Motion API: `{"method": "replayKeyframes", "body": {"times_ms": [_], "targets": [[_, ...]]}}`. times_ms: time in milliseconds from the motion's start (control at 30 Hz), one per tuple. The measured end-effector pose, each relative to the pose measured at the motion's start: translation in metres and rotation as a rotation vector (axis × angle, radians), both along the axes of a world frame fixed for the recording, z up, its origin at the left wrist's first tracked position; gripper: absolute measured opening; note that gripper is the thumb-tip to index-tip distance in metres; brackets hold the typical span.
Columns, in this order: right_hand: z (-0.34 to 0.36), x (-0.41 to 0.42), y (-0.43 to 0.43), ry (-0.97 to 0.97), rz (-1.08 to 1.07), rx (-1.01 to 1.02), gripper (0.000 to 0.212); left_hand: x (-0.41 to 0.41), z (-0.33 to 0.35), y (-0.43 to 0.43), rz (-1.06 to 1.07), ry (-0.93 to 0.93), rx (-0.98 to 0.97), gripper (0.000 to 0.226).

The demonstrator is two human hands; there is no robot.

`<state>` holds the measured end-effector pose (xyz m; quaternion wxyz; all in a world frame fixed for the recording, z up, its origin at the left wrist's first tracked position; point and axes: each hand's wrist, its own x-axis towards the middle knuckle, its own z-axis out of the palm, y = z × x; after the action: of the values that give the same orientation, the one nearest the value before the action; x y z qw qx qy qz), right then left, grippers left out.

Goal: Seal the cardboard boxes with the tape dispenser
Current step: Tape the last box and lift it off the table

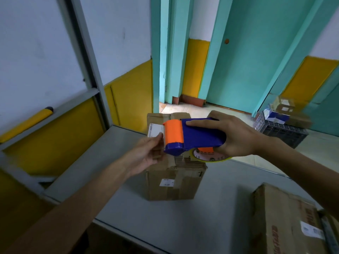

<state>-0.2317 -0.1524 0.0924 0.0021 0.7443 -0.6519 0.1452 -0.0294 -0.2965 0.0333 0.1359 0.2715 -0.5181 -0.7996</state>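
A brown cardboard box (170,186) with a white label stands on the grey table (211,217), its top flaps partly hidden by my hands. Above it my right hand (233,136) grips a blue and orange tape dispenser (194,136) carrying a roll of tape underneath. My left hand (146,154) is at the dispenser's orange front end, its fingers pinching the clear tape end (160,137) there. A second, larger cardboard box (286,222) sits at the table's near right corner.
A dark plastic crate (282,132) holding small boxes stands on the floor at the right. A teal door (253,61) and doorway lie beyond the table. A yellow and white wall with a grey metal frame runs along the left.
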Motion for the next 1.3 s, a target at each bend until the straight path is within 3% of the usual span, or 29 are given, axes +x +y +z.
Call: {"method": "replayKeyframes", "body": {"times_ms": [233, 433, 567, 700, 1000, 1300], "targets": [[-0.001, 0.022, 0.0, 0.121, 0.087, 0.093, 0.074, 0.027, -0.001, 0.011, 0.078, -0.246, -0.477, 0.025], [-0.003, 0.002, 0.033, 0.206, 0.03, 0.184, 0.077, 0.084, -0.025, -0.009, 0.16, -0.368, -0.469, 0.024], [-0.01, -0.002, 0.042, 0.265, 0.028, 0.226, 0.078, 0.077, -0.036, -0.002, 0.052, -0.454, -0.492, 0.026], [-0.013, -0.001, 0.043, 0.309, 0.049, 0.2, 0.08, 0.068, -0.04, -0.001, 0.112, -0.45, -0.528, 0.026], [-0.006, -0.004, 0.045, 0.175, -0.001, 0.27, 0.078, 0.065, -0.029, -0.01, 0.172, -0.409, -0.664, 0.029], [-0.013, -0.003, 0.037, 0.298, 0.019, 0.259, 0.079, 0.049, -0.038, -0.015, 0.059, -0.638, -0.894, 0.037]]}}
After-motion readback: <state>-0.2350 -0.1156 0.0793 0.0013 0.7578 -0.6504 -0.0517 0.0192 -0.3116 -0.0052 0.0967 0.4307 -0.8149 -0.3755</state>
